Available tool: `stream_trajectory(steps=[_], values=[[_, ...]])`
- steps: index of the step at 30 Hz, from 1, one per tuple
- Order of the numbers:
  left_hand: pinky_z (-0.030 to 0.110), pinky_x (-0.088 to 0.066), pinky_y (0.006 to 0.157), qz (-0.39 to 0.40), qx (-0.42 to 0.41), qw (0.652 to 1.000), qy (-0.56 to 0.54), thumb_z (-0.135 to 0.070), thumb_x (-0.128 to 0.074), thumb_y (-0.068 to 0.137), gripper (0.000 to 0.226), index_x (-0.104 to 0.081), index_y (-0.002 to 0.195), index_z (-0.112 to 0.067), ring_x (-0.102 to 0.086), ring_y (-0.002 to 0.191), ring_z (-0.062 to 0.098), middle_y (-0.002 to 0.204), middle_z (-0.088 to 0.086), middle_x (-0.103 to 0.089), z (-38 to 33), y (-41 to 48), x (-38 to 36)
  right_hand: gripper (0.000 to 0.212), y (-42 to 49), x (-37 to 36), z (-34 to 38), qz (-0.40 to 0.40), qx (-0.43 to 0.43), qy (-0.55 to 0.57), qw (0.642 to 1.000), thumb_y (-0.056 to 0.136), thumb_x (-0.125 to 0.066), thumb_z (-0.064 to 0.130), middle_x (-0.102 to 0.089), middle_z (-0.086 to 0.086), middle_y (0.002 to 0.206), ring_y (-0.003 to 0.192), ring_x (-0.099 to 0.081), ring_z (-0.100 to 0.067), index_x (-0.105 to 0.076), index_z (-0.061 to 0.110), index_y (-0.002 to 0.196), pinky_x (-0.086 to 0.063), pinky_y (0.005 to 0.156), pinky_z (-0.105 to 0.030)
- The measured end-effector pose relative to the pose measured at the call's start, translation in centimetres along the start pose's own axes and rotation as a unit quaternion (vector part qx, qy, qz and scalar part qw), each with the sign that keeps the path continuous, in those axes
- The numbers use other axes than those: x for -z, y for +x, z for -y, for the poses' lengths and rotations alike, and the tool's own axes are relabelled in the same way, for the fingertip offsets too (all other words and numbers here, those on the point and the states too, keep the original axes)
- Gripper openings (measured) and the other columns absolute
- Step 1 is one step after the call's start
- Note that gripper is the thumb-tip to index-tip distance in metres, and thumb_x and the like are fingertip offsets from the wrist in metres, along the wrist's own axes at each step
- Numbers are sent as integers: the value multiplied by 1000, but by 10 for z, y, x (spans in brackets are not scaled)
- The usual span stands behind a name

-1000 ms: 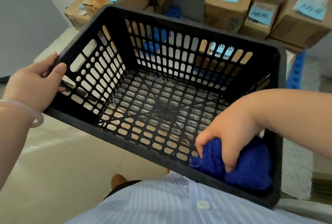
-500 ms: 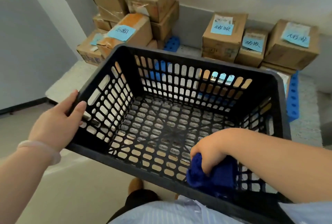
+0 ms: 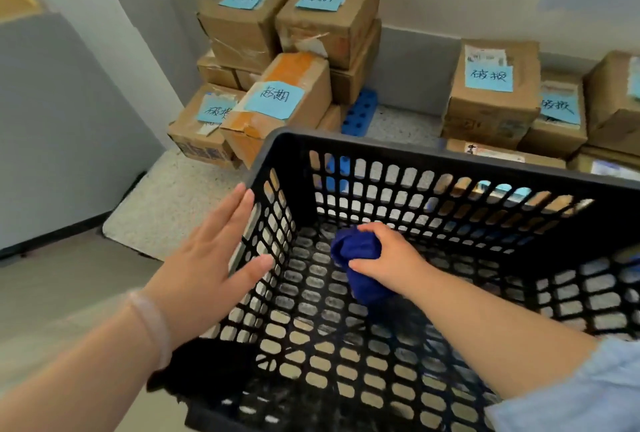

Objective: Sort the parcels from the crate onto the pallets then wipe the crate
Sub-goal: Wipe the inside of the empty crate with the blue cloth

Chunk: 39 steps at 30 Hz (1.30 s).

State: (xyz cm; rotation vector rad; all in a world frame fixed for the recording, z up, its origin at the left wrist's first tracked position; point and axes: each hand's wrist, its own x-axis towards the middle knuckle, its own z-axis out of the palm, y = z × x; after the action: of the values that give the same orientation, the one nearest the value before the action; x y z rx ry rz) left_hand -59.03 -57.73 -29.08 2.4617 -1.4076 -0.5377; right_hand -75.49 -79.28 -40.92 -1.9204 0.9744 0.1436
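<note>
The labelled brown cardboard parcels (image 3: 291,99) stand beyond the far rim of the black perforated plastic crate (image 3: 450,163), which holds none: sorting appears done. Inside the crate, the right hand (image 3: 388,258) grips a crumpled blue cloth (image 3: 355,246); the left hand (image 3: 214,258), fingers straight, lies flat against the crate's left wall. Wiping appears under way

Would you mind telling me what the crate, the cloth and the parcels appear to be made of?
Crate: black moulded plastic, likely, matte; regular slotted lattice walls and floor. Cloth: blue fabric, seemingly knit or terry; it bunches softly in the right hand. Parcels: brown cardboard, taped, with blue paper labels.
</note>
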Motion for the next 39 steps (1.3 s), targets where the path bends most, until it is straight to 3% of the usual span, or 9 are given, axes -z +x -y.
stream_trajectory(steps=[4, 11, 16, 20, 25, 28, 30, 35, 39], values=[[15, 3, 111, -13, -18, 999, -28, -80, -9, 76, 71, 19, 138, -59, 23, 132, -23, 143, -45, 31, 9, 1, -5, 78, 53, -39, 12, -37, 52, -9, 998, 79, -78, 29, -39, -3, 144, 131, -41, -19, -39, 28, 147, -31, 107, -25], [9, 0, 105, -23, -33, 999, -28, -79, -8, 78, 70, 17, 140, -58, 17, 135, -22, 147, -42, 26, 13, 7, -6, 58, 86, -97, 12, -59, 100, -207, 971, 86, -65, 29, -31, 0, 150, 124, -42, -30, -46, 33, 140, -38, 103, -37], [5, 1, 104, -20, -46, 998, -26, -77, -12, 81, 68, 17, 138, -55, 15, 133, -25, 150, -40, 22, 14, 8, -8, 42, 44, -120, 13, 56, 211, -270, 938, 86, -61, 24, -46, 5, 134, 115, -43, -27, -60, 27, 128, -44, 96, -40], [9, 0, 108, -22, -45, 998, -23, -77, -13, 81, 69, 17, 138, -53, 15, 132, -25, 152, -38, 21, 15, 7, -9, 37, 10, -142, 10, 178, 223, -192, 939, 86, -63, 23, -52, 3, 125, 113, -50, -24, -62, 27, 123, -44, 97, -37], [11, -1, 108, -20, -42, 999, -24, -79, -10, 80, 69, 20, 136, -56, 16, 132, -24, 151, -38, 22, 16, 6, -9, 40, -19, -151, 3, 298, 327, -224, 868, 84, -66, 16, -55, -1, 124, 114, -53, -23, -62, 22, 123, -45, 96, -35], [10, -1, 107, -16, -41, 999, -24, -79, -11, 79, 71, 19, 138, -54, 16, 130, -26, 150, -40, 22, 15, 6, -7, 41, 4, -124, 14, 245, 387, -348, 818, 84, -67, 14, -50, -3, 130, 114, -48, -27, -61, 20, 124, -41, 83, -33], [9, -1, 107, -10, -38, 999, -24, -78, -11, 79, 71, 18, 139, -53, 16, 129, -28, 149, -41, 22, 14, 6, -7, 38, 22, -101, 14, 170, 393, -399, 811, 85, -67, 17, -49, -2, 127, 111, -49, -26, -60, 23, 122, -46, 85, -38], [13, -3, 108, -9, -33, 999, -23, -80, -11, 78, 72, 17, 140, -56, 16, 129, -29, 147, -44, 23, 13, 6, -6, 29, 73, -31, -12, -31, 284, -413, 865, 90, -61, 18, -51, -5, 125, 107, -49, -29, -58, 20, 119, -44, 80, -35], [9, -2, 106, -9, -31, 999, -20, -80, -12, 78, 74, 13, 143, -55, 16, 127, -31, 147, -45, 21, 13, 7, -6, 47, 79, -29, -24, -8, 208, -339, 918, 90, -61, 17, -38, -8, 146, 124, -44, -33, -53, 21, 137, -39, 99, -34]])
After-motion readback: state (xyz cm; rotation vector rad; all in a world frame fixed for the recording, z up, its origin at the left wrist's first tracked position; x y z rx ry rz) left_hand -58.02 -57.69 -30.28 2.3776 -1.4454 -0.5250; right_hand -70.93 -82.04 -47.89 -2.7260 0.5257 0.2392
